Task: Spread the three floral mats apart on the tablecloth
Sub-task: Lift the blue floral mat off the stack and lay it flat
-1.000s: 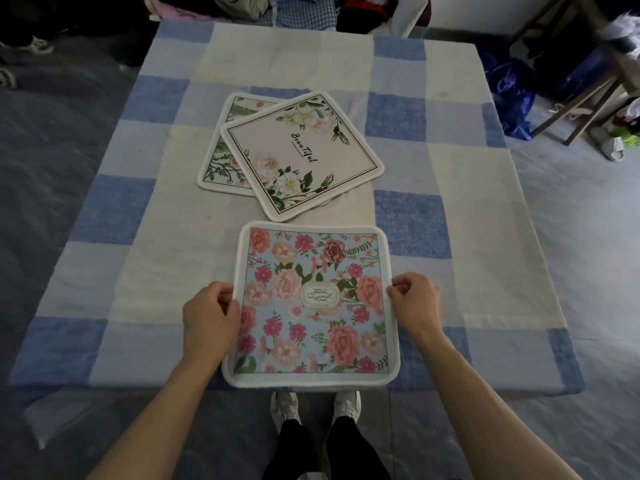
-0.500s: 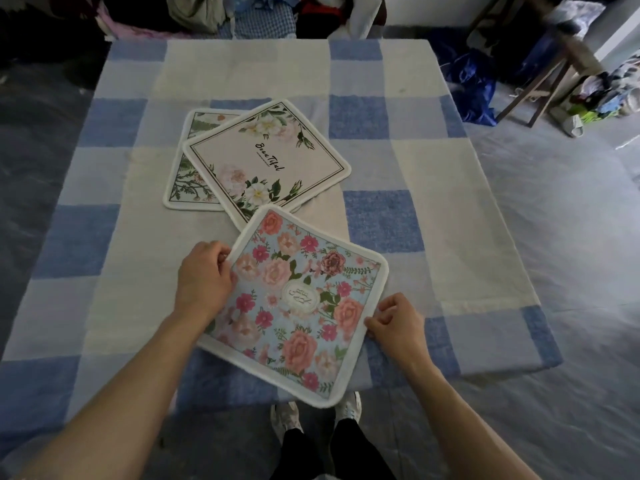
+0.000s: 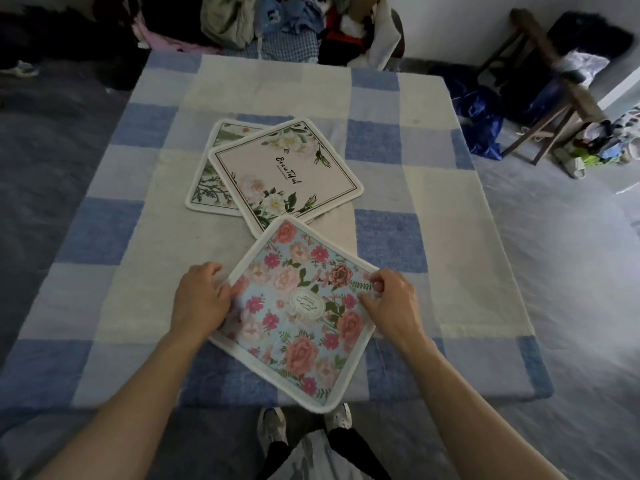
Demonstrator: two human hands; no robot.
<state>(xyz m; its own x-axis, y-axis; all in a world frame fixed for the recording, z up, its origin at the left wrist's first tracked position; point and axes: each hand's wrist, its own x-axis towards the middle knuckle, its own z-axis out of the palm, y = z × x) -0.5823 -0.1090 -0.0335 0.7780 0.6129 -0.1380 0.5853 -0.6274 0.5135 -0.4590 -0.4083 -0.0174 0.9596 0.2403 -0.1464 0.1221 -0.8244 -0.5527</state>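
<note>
A blue mat with pink roses (image 3: 294, 313) lies turned like a diamond near the front edge of the checked tablecloth (image 3: 433, 258). My left hand (image 3: 201, 299) grips its left edge and my right hand (image 3: 391, 303) pinches its right corner. Its top corner touches or slightly overlaps the pink "Beautiful" mat (image 3: 287, 174), which lies in the middle of the cloth. That pink mat covers most of a third mat with green leaves (image 3: 207, 188), whose left strip shows.
The tablecloth's front edge (image 3: 381, 398) runs just below the blue mat, with my feet (image 3: 304, 424) beneath it. Piled clothes (image 3: 277, 22) lie behind the far edge. A wooden stool (image 3: 540, 91) and a blue bag (image 3: 481, 116) stand at the right.
The blue mat has been rotated from square-on to diamond-wise and moved forward, so its top corner now meets the pink mat. My right hand has shifted up to the right corner.
</note>
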